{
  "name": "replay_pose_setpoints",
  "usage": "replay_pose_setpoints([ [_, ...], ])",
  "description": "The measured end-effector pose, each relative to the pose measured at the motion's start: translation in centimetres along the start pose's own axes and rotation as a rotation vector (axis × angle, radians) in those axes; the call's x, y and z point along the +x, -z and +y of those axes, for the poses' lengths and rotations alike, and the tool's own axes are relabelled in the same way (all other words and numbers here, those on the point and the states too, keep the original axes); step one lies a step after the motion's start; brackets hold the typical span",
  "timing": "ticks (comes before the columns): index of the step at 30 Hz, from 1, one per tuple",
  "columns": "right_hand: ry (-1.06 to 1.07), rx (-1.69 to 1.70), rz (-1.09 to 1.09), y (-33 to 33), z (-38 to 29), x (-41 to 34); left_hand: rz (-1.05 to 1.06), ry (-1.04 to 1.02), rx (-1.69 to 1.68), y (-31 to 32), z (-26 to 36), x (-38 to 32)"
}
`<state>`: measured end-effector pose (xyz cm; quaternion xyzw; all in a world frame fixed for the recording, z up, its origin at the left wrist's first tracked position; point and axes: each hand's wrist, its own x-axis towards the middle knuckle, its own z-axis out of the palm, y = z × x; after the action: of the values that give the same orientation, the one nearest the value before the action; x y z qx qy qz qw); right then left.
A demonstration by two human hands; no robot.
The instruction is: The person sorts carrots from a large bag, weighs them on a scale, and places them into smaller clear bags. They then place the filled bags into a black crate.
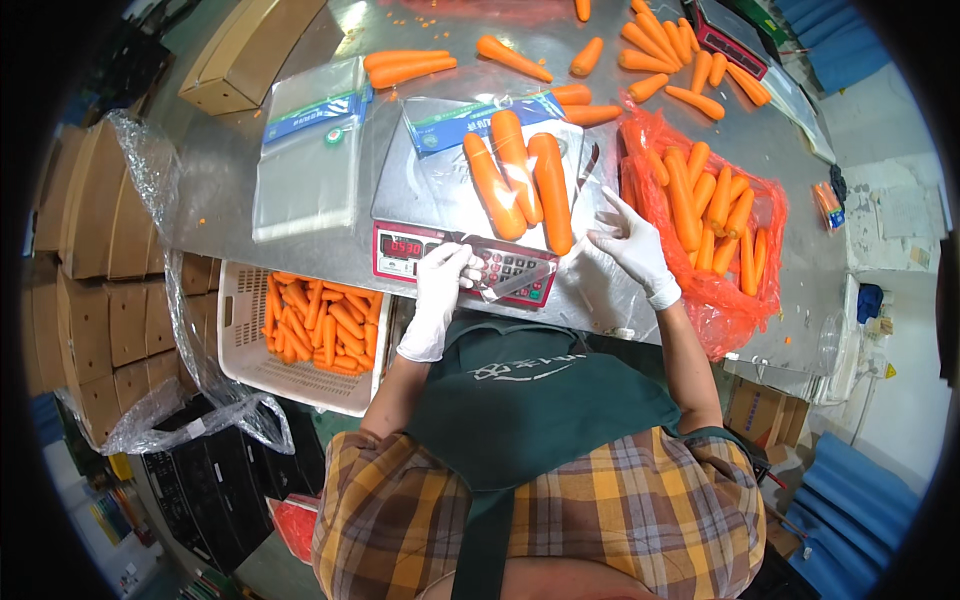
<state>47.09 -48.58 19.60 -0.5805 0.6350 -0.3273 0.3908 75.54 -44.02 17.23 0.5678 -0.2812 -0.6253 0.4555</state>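
Note:
Three carrots lie in a clear plastic bag with a blue and green printed band, on the metal plate of a digital scale. My left hand, in a white glove, pinches the bag's near edge over the scale's red front panel. My right hand, also gloved in white, is just right of the scale with its fingers spread; whether it touches the bag edge, I cannot tell. A red plastic bag holding many carrots lies open beside it.
A stack of flat clear bags lies left of the scale. Loose carrots lie at the far side, near a second scale. A white crate of carrots stands below the table edge. A cardboard box is at far left.

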Motion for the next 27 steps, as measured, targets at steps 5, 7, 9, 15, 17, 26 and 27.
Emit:
replay_pose_setpoints([
  [5, -0.093, -0.003, -0.096, -0.9, -0.9, 1.4, -0.104, -0.002, -0.013, 0.1, 1.6, 0.3],
  [7, -0.043, 0.031, -0.145, -0.5, -2.4, 1.1, -0.173, 0.026, -0.066, 0.1, 3.0, 0.3],
  [9, 0.158, 0.148, -0.038, 0.9, -4.9, 1.2, -0.238, 0.017, -0.171, -0.4, 6.2, 0.7],
  [15, 0.393, 0.289, 0.234, 7.7, -18.3, 3.1, -0.500, -0.333, -0.402, -0.1, 19.0, 3.0],
  [17, 0.433, 0.331, 0.246, 8.5, -21.7, 5.1, -0.527, -0.435, -0.464, -0.4, 23.1, 3.3],
  [26, 0.722, 0.408, 0.068, 9.9, -25.0, 14.8, -0.428, -0.387, -0.196, -0.5, 32.1, 11.6],
  [27, 0.681, 0.340, 0.135, 9.1, -25.5, 14.2, -0.432, -0.418, -0.189, 0.2, 32.4, 11.4],
])
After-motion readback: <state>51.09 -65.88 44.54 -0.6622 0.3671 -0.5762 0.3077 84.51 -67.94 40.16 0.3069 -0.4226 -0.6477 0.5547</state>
